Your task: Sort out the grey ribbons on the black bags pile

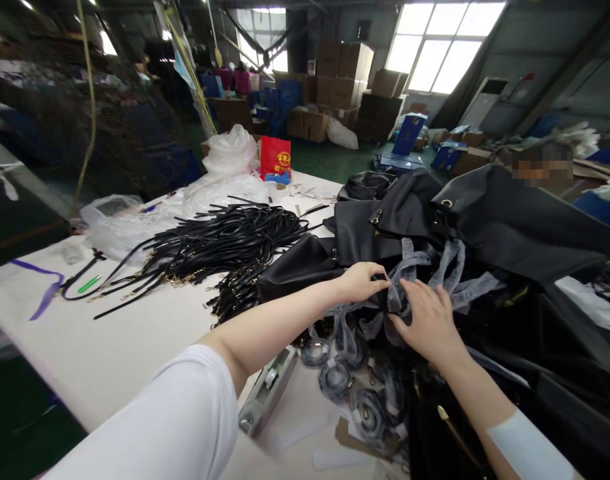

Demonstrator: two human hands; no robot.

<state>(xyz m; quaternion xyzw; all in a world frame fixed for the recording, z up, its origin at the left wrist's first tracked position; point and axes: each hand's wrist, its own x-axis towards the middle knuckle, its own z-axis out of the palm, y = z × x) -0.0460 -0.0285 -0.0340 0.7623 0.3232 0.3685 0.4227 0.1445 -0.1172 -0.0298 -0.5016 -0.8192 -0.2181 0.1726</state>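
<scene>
Head view: left hand (pixel 361 281) and right hand (pixel 427 319) both pinching grey wrapped handle (pixel 409 267) of black leather bag (pixel 305 267), right of black strap bundle (pixel 225 243), steadying it on desk (pixel 109 353).

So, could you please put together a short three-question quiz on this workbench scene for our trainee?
1. True or false: both hands, the left hand and the right hand, touch the translucent grey wrapped strap on the black bags.
2. Which lies left of the bags on the white table? A) a heap of black straps B) a stack of plates C) a coil of rope
3. Fill in: the small bag standing at the table's far edge, the gift bag, is coloured ____.

Key: 1 true; 2 A; 3 red.
</scene>
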